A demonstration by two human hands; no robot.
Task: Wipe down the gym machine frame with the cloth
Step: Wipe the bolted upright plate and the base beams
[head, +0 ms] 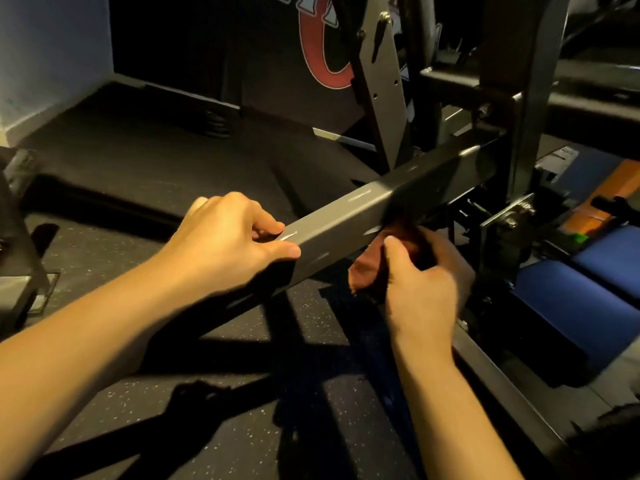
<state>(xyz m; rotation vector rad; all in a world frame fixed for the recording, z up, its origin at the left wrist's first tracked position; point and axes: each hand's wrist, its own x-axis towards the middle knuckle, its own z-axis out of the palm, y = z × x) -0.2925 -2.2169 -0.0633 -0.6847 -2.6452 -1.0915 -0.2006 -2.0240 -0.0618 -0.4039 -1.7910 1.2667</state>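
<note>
A left hand [228, 233] grips the near end of a grey steel frame beam [349, 216] — while the right hand [420, 282], fingers curled, presses a reddish-brown cloth [367, 271] against the beam's right underside, above speckled rubber flooring [194, 424].

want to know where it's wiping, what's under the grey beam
Under the beam, the right hand holds a reddish cloth at its lower edge, with dark speckled floor below. Where the cloth touches the metal is hidden by the beam and the hand.
</note>
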